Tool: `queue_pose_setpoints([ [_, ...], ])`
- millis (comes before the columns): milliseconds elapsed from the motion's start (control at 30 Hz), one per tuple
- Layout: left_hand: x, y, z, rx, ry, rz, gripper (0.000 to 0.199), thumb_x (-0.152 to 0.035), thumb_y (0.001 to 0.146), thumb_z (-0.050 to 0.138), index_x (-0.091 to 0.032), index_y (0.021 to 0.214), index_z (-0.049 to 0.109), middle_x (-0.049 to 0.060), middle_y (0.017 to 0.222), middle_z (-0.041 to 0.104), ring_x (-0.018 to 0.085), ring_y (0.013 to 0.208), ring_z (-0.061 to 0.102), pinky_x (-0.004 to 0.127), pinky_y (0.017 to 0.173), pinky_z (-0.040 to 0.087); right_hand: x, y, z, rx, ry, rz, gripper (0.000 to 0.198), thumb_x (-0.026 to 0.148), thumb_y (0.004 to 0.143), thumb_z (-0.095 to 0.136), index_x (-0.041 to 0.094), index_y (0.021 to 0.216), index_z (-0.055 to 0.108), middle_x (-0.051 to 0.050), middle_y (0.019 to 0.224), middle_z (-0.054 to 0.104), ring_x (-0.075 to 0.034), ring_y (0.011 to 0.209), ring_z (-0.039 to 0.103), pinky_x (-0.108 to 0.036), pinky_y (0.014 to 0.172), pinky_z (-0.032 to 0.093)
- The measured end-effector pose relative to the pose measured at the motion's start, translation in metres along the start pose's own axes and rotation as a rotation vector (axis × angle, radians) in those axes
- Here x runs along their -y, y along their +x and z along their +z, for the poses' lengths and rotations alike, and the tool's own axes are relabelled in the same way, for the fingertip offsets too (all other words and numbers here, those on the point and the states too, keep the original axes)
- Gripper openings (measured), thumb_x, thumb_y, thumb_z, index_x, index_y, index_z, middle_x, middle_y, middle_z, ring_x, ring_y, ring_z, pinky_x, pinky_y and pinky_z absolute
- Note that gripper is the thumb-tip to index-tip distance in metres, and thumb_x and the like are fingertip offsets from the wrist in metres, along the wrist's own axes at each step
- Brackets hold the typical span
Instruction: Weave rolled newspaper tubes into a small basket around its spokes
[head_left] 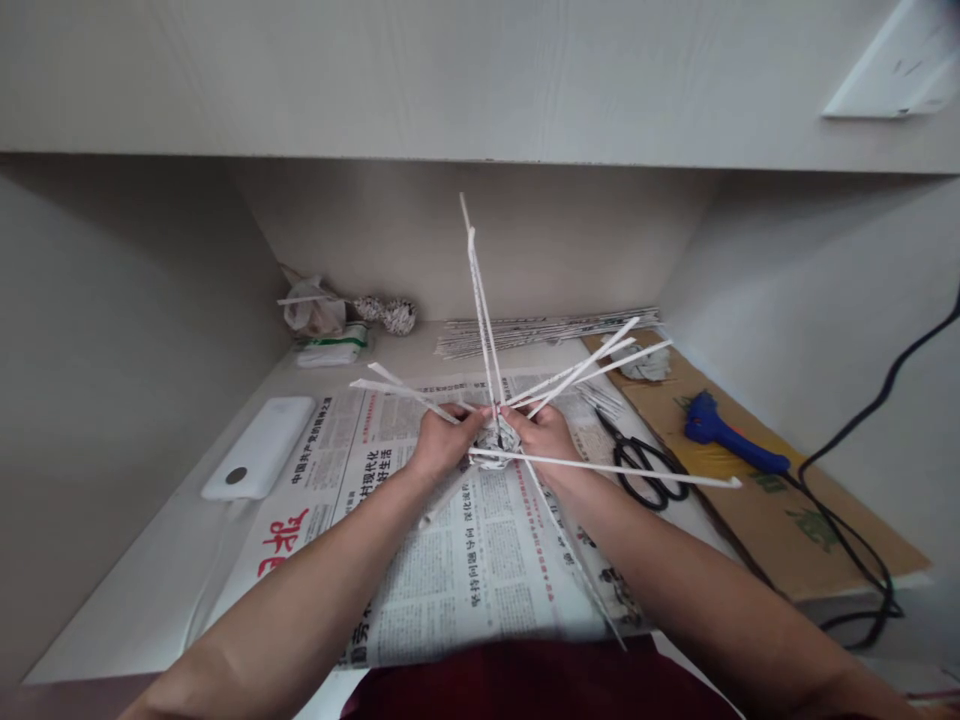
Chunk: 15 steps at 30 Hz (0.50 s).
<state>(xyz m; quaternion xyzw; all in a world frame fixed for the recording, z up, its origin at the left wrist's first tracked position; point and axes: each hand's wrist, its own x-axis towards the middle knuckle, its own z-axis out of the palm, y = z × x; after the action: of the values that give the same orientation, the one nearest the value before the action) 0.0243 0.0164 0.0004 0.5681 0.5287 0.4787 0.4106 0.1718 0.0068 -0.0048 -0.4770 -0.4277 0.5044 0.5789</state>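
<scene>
a small, rounded lump of woven printed-paper strips (496, 446) is held in the middle of the scene, above a spread sheet of chinese newspaper (435, 590) on a pale table (154, 610). the left hand (448, 438) grips its left side and the right hand (546, 436) its right side, the fingers of both drawn in narrow around it, thumbs close together on top. long, thin white rolled-paper rods (484, 310) fan out from the lump: some point to the far side, some to the left and right, one lies across above the right wrist, and one slants down to the near right. just right of the right hand are black-handled scissors (645, 472), beside a flat brown cardboard sheet (840, 545). on that cardboard lie a blue glue gun (731, 436), with a black cord (862, 405) around its handle end, and, farther off, a crumpled greyish-white paper piece (643, 362). a bundle of grey-white printed-paper sticks (540, 331) lies along the far side. at far left sit a gourd-shaped woven paper piece (388, 314), a crumpled translucent plastic bag (315, 306) and a white packet with a green stripe (332, 346); nearer on the left is a white rounded rectangular device (262, 445).
</scene>
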Motion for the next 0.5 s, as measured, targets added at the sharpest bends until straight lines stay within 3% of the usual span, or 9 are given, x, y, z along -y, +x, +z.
queue_pose_setpoints([
  [67,0.002,0.001,0.000,-0.016,0.022,0.028,0.034,-0.046,0.073,0.071,-0.015,0.059,0.071,0.002,0.054,0.065,0.016,0.053,0.059,0.025,0.050,0.043,0.003,-0.001,0.000,0.013,0.001,0.019,0.027,0.039,0.065,0.076,0.017,0.077,0.069,-0.002,0.071,0.071,-0.018,0.065,0.063,-0.031,0.066,0.050],
  [200,0.007,0.001,0.002,-0.041,-0.045,0.104,0.027,-0.042,0.076,0.071,-0.016,0.072,0.076,0.005,0.072,0.074,0.019,0.068,0.067,0.026,0.061,0.049,0.006,-0.001,0.000,0.040,-0.001,0.015,0.026,0.041,0.065,0.076,0.017,0.074,0.069,-0.002,0.069,0.070,-0.018,0.064,0.063,-0.029,0.065,0.049],
  [400,0.012,0.004,0.001,-0.056,0.045,0.007,0.037,-0.050,0.074,0.072,-0.014,0.069,0.076,0.004,0.061,0.071,0.018,0.058,0.063,0.026,0.052,0.044,0.001,0.000,-0.002,0.038,-0.096,0.020,0.025,0.040,0.066,0.075,0.017,0.074,0.069,-0.002,0.069,0.070,-0.017,0.062,0.062,-0.028,0.061,0.048],
  [500,0.010,0.007,-0.003,0.007,-0.015,-0.022,0.040,-0.052,0.072,0.074,-0.013,0.079,0.078,0.006,0.069,0.074,0.019,0.063,0.065,0.026,0.056,0.046,0.003,0.003,-0.005,0.031,-0.100,0.054,0.026,0.040,0.063,0.076,0.016,0.070,0.068,-0.002,0.067,0.069,-0.017,0.060,0.061,-0.028,0.059,0.047],
])
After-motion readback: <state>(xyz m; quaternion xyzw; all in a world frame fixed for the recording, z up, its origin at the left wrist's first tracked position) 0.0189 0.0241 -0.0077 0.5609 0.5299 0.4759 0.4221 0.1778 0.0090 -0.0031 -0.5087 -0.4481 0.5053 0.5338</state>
